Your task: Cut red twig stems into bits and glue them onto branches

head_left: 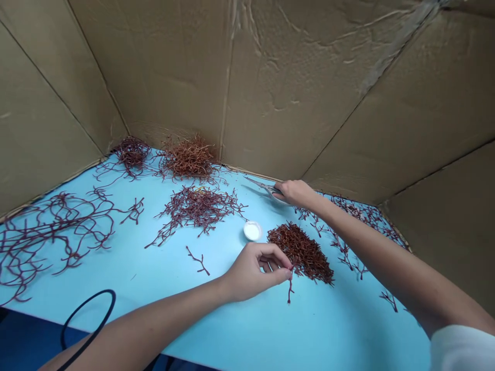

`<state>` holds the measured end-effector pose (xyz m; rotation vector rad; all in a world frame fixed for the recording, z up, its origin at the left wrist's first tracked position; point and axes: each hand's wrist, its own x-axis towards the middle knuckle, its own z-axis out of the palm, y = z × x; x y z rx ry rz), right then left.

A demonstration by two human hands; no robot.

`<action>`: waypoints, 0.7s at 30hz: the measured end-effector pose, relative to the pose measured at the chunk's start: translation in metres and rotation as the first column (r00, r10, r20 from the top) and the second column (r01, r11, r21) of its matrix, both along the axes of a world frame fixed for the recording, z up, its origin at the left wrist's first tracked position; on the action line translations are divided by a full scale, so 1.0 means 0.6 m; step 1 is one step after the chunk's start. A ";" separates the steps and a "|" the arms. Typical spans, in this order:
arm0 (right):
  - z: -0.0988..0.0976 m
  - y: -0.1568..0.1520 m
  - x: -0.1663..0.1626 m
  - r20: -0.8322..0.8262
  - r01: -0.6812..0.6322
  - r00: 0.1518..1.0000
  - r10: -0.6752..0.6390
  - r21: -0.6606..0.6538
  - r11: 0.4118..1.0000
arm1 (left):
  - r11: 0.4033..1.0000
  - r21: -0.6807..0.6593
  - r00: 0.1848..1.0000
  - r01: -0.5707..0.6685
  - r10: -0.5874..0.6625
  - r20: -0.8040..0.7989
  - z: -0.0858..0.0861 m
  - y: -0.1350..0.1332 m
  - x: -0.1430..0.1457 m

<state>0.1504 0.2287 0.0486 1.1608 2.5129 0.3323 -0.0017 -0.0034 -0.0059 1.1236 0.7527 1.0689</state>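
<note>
My left hand (255, 270) pinches a small dark red branched twig (290, 292) that hangs down from its fingertips, just left of a dense heap of short red-brown pieces (303, 252). My right hand (296, 193) reaches to the back of the light blue table (216, 309) and is closed on the handles of metal scissors (263, 186), whose blades point left. A small white round cap (252, 230) lies between the two hands.
Loose piles of red twigs (199, 206) and a tangled orange-brown clump (189, 157) lie at the back. Long branching stems (54, 226) spread over the left. Cardboard walls (270, 87) enclose the table. A black cable (91, 319) loops at the front edge.
</note>
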 end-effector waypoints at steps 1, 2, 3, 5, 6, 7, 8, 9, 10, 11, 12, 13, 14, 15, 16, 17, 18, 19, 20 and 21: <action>-0.002 -0.003 0.001 -0.003 0.003 1.000 -0.003 -0.004 1.000 | 1.000 0.001 1.000 0.008 -0.008 0.000 0.001 -0.001 0.000; -0.005 -0.007 0.001 -0.007 0.007 1.000 -0.007 -0.009 1.000 | 1.000 0.003 1.000 0.014 -0.014 0.000 0.001 -0.001 0.000; -0.010 -0.010 -0.001 -0.010 0.010 1.000 -0.011 -0.015 1.000 | 1.000 0.004 1.000 0.017 -0.017 -0.001 0.001 -0.001 0.000; -0.020 -0.015 -0.008 -0.020 0.016 1.000 -0.016 -0.027 1.000 | 1.000 0.001 1.000 0.011 -0.011 -0.001 0.001 0.000 -0.001; -0.025 -0.018 -0.013 -0.026 0.016 1.000 -0.017 -0.032 0.999 | 1.000 -0.004 1.000 0.004 -0.004 -0.001 0.000 0.001 -0.001; -0.030 -0.020 -0.017 -0.033 0.016 0.999 -0.017 -0.037 0.999 | 1.000 -0.009 1.000 -0.006 0.006 0.001 -0.001 0.002 -0.002; -0.034 -0.021 -0.022 -0.040 0.015 0.999 -0.016 -0.041 0.999 | 1.000 -0.015 1.000 -0.016 0.016 0.005 -0.001 0.004 -0.003; -0.038 -0.023 -0.026 -0.048 0.014 0.999 -0.016 -0.046 0.999 | 0.999 -0.021 1.000 -0.026 0.026 0.011 -0.001 0.005 -0.004; -0.041 -0.024 -0.029 -0.054 0.015 0.998 -0.018 -0.051 0.999 | 0.999 -0.027 0.999 -0.033 0.034 0.019 0.000 0.007 -0.005; -0.043 -0.025 -0.031 -0.061 0.016 0.998 -0.020 -0.057 0.998 | 0.999 -0.035 0.999 -0.039 0.040 0.027 0.002 0.008 -0.006; -0.044 -0.026 -0.032 -0.067 0.019 0.997 -0.024 -0.063 0.998 | 0.998 -0.043 0.998 -0.042 0.044 0.036 0.004 0.008 -0.007; -0.044 -0.027 -0.032 -0.074 0.022 0.997 -0.027 -0.070 0.997 | 0.998 -0.051 0.998 -0.046 0.049 0.043 0.006 0.009 -0.008; -0.044 -0.028 -0.031 -0.082 0.022 0.996 -0.028 -0.079 0.997 | 0.997 -0.058 0.997 -0.053 0.055 0.045 0.009 0.009 -0.009; -0.044 -0.029 -0.029 -0.091 0.021 0.995 -0.029 -0.088 0.996 | 0.996 -0.062 0.997 -0.061 0.064 0.044 0.011 0.009 -0.010; -0.043 -0.030 -0.027 -0.101 0.018 0.995 -0.028 -0.099 0.995 | 0.995 -0.064 0.996 -0.073 0.075 0.039 0.012 0.009 -0.011; -0.042 -0.031 -0.025 -0.112 0.014 0.993 -0.026 -0.110 0.994 | 0.994 -0.064 0.996 -0.084 0.086 0.032 0.014 0.008 -0.011; -0.042 -0.033 -0.022 -0.124 0.009 0.992 -0.024 -0.120 0.993 | 0.994 -0.061 0.995 -0.093 0.095 0.023 0.015 0.008 -0.012; -0.041 -0.034 -0.020 -0.138 0.004 0.990 -0.022 -0.128 0.992 | 0.993 -0.055 0.995 -0.101 0.102 0.015 0.015 0.007 -0.012; -0.041 -0.035 -0.018 -0.154 0.000 0.988 -0.020 -0.133 0.991 | 0.993 -0.048 0.994 -0.106 0.106 0.007 0.015 0.007 -0.012; -0.041 -0.036 -0.017 -0.173 -0.004 0.985 -0.019 -0.135 0.991 | 0.993 -0.037 0.994 -0.110 0.110 0.000 0.014 0.007 -0.012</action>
